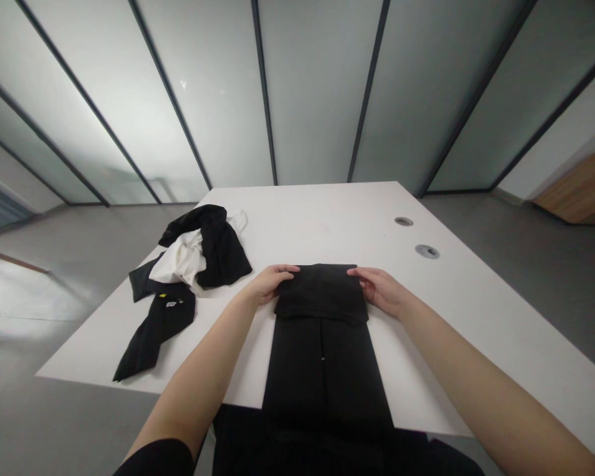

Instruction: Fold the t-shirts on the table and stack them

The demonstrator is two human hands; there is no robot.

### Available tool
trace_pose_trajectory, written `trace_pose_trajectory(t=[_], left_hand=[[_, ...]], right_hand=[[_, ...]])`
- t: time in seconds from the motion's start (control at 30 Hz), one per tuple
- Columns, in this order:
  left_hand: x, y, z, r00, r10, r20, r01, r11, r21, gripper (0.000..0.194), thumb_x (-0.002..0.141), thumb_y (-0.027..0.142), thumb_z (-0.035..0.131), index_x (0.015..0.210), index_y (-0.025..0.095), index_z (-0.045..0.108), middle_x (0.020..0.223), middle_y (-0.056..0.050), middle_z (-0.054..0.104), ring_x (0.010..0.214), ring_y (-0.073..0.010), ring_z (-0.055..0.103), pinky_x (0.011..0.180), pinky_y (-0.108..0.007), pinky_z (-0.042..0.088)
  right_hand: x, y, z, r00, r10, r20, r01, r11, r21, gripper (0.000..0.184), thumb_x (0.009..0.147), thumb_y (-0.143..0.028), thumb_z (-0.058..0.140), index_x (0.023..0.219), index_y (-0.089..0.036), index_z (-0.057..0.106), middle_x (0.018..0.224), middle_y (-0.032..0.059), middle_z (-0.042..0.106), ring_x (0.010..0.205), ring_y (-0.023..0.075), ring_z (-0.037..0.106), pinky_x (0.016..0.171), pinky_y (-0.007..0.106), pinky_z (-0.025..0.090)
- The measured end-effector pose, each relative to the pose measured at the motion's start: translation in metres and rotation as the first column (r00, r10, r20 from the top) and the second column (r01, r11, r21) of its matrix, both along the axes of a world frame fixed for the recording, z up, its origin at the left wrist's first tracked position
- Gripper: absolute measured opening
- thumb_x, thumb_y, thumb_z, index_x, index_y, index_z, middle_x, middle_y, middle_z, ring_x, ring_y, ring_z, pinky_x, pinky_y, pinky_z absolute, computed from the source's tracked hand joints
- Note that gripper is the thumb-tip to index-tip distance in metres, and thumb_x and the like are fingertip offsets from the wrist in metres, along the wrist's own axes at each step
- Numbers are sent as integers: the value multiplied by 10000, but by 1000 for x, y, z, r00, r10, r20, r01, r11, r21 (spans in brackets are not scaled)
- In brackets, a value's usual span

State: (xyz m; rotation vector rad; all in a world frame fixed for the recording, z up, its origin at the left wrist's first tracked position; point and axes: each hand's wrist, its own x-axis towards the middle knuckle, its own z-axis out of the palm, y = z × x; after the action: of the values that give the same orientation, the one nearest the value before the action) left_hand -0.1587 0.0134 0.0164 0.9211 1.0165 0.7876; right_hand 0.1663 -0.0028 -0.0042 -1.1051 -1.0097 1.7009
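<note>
A black garment (297,363) lies in a long narrow strip on the white table, its near end reaching the front edge. The far end is doubled over into a short flap. My left hand (272,283) pinches the left far corner of that flap between thumb and fingers. At the right far corner, my right hand (379,289) grips the cloth in the same way, thumb on top. Both hands are closed on the fabric, with the fingers beneath partly hidden. A small light speck shows on the strip's centre line.
Left of my arm lies a loose heap of clothes: a black piece (223,248), a white piece (181,258) and a dark sleeve-like piece (161,327) with small yellow and white marks. Two round grommets (427,251) sit in the white table (317,218) at right. Frosted glass panels stand behind.
</note>
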Motion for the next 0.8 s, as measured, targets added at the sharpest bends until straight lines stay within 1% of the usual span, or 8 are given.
trace_pose_trajectory(t=[0.07,0.13,0.17,0.23,0.33,0.53,0.63,0.8], left_hand=[[0,2,-3,1000,15,14,-15,1000,22,225,805,210,875,1003,128,804,1047,-123,808,879,-163,738,802,-250,586],[0,3,-6,1000,29,1,-29,999,35,213,804,236,895,960,126,801,1013,-118,806,853,-155,729,788,-247,582],[0,3,-7,999,29,-14,-28,999,35,221,796,229,900,966,132,797,985,-106,802,826,-150,724,765,-246,580],[1,2,-8,999,20,-42,-18,999,36,297,777,186,894,1052,156,786,962,-78,794,788,-144,722,723,-240,576],[3,-1,-7,998,-16,-64,19,999,45,557,765,126,852,1300,202,717,1009,-73,794,803,-159,740,717,-254,589],[9,-9,1,999,-6,-32,13,975,224,860,753,111,793,1563,244,535,1176,-85,778,964,-197,754,838,-295,599],[12,-10,4,1000,25,-8,-21,939,344,941,761,130,774,1635,278,458,1287,-78,748,1054,-207,738,923,-311,584],[11,-6,5,998,52,34,-61,883,465,911,753,144,786,1609,292,510,1519,-73,627,1292,-231,653,1093,-305,507]], right_hand=[[-2,-1,-1,1000,-27,-7,27,1000,7,284,836,-418,885,892,-217,692,741,-5,683,651,125,633,615,228,559],[-5,-4,1,998,-62,5,62,998,16,324,803,-394,904,955,-240,663,757,-30,679,641,127,627,589,227,532],[-7,-6,3,998,-67,22,67,998,17,372,791,-356,905,1057,-260,664,798,-30,701,664,141,650,594,236,534],[-9,-11,8,998,-29,62,29,1000,10,630,777,-262,883,1341,-320,607,914,-11,753,750,183,715,640,272,569],[-11,-16,15,992,76,100,-77,997,5,911,773,-159,810,1587,-364,456,1087,34,790,893,225,765,757,332,624],[-21,-10,11,991,70,115,-85,988,129,830,682,-66,685,1479,-285,618,1348,53,761,1150,220,740,1013,353,601],[-22,-6,8,995,48,88,-62,983,175,885,688,-93,678,1545,-285,566,1307,49,783,1106,221,756,1004,379,606],[-21,-8,10,999,-50,18,45,975,219,950,696,-131,689,1611,-288,491,1244,44,804,1000,206,772,873,323,617]])
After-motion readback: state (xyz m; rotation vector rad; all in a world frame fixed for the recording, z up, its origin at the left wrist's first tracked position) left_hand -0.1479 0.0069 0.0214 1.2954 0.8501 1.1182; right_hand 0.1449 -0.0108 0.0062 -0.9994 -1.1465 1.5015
